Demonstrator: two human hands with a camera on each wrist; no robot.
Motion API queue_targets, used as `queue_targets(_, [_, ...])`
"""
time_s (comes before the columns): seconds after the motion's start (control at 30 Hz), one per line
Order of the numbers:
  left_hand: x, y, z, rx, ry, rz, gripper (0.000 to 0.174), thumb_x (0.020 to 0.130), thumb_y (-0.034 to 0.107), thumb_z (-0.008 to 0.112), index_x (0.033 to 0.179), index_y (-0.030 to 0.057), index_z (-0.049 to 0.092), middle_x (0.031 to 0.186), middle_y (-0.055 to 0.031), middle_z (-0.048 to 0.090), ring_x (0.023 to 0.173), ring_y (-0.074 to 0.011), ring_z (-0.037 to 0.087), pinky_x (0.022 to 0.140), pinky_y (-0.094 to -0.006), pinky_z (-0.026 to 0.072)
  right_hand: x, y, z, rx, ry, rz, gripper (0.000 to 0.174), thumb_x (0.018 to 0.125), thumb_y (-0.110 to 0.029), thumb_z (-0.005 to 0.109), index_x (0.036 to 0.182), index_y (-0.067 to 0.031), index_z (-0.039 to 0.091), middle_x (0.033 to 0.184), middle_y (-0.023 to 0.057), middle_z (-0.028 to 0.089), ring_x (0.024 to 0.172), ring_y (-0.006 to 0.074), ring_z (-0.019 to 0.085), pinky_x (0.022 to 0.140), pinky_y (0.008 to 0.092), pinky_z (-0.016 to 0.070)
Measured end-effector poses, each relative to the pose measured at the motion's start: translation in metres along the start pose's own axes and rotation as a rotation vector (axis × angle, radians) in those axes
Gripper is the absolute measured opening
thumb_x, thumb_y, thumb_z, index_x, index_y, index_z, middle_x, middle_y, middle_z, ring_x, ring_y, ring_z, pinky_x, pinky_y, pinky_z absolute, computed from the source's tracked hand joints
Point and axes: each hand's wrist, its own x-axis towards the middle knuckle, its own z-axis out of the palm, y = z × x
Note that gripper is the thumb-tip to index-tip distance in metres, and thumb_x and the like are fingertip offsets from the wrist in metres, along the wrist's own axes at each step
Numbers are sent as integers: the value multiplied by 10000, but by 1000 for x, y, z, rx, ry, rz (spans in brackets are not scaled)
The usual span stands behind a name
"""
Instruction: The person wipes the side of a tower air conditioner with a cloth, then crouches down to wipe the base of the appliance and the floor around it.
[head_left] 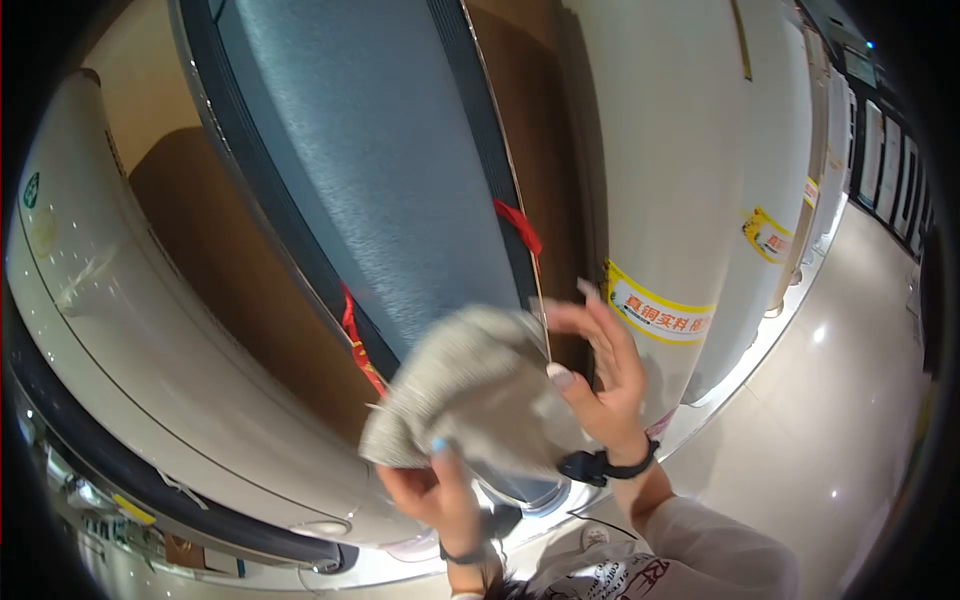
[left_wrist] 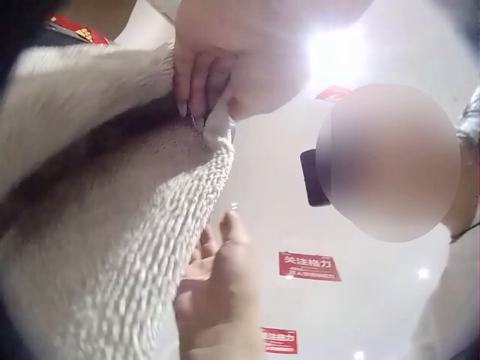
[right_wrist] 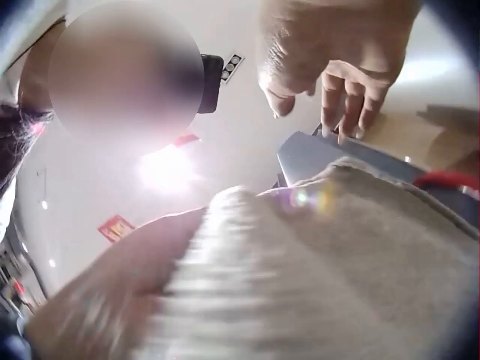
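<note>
My left hand (head_left: 430,497) grips the near left edge of a beige knitted cloth (head_left: 480,385), thumb on top. In the left wrist view, the curled fingers of the left hand (left_wrist: 240,64) hold the ribbed edge of the cloth (left_wrist: 169,225). My right hand (head_left: 605,375), with a dark band at its wrist, is raised beside the cloth's right side, fingers apart and loosely bent. The right wrist view has the right hand (right_wrist: 337,60) above the cloth (right_wrist: 375,232), holding nothing. Behind the cloth stands a tall blue-grey cabinet (head_left: 360,150), its lower front partly hidden.
Red ribbons (head_left: 520,228) hang on both sides of the blue-grey cabinet. A glossy white cabinet (head_left: 150,340) stands at left. At right, several pale cabinets form a row, the nearest pale cabinet (head_left: 660,180) bearing a yellow-edged label (head_left: 655,312). Shiny floor (head_left: 800,400) runs along the right.
</note>
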Motion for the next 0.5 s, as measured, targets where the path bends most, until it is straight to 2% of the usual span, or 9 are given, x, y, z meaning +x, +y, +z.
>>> queue_targets(0.03, [7, 1, 16, -26, 70, 69, 460, 857, 38, 591, 1268, -44, 401, 1152, -139, 543, 1045, -213, 538, 932, -322, 405, 14, 4, 8, 95, -1, -116, 543, 831, -143, 649, 1329, -45, 456, 1292, 166, 539, 1211, 308, 510, 1025, 408, 368])
queue_targets(0.07, [12, -13, 21, 108, 10, 172, 470, 865, 49, 581, 1277, -48, 378, 1195, -157, 517, 1088, -221, 516, 951, -328, 389, 22, 14, 17, 115, -13, -101, 543, 831, -143, 649, 1329, -45, 456, 1292, 166, 539, 1211, 308, 510, 1025, 408, 368])
queue_targets(0.13, [24, -50, 24, 385, -85, 376, 472, 873, 54, 559, 1280, -60, 349, 1292, -183, 442, 1185, -228, 454, 994, -337, 346, 26, 37, 32, 112, -147, -303, 524, 878, -210, 577, 1360, -68, 429, 1419, 173, 399, 1338, 359, 341, 1086, 454, 274])
queue_targets(0.17, [22, -59, 23, 622, -111, 510, 523, 867, 46, 553, 1320, -64, 316, 1321, -181, 403, 1213, -241, 425, 1016, -350, 331, 20, 49, 36, 129, -145, -303, 524, 878, -210, 577, 1360, -68, 429, 1419, 173, 399, 1338, 359, 341, 1086, 454, 274])
queue_targets(0.23, [16, -81, 15, 763, -292, 535, 622, 867, 77, 581, 1380, -55, 255, 1365, -206, 359, 1256, -273, 389, 1051, -363, 303, -9, 71, 46, -99, -315, -313, 538, 889, -258, 540, 1385, -100, 405, 1461, 166, 331, 1372, 376, 259, 1102, 484, 233])
queue_targets(0.37, [-9, -99, -21, 874, -525, 324, 609, 863, 90, 587, 1365, -55, 274, 1341, -202, 374, 1229, -271, 402, 1035, -364, 314, -109, 119, 56, -256, -314, -303, 532, 883, -316, 545, 1361, -112, 434, 1441, 172, 355, 1342, 379, 309, 1076, 532, 241])
queue_targets(0.5, [-40, -115, -61, 888, -640, 102, 597, 859, 104, 593, 1349, -54, 292, 1317, -199, 389, 1203, -269, 415, 1020, -365, 324, -184, 122, 52, -306, -462, -138, 571, 879, -376, 548, 1327, -37, 444, 1429, 190, 360, 1325, 385, 314, 1047, 533, 271])
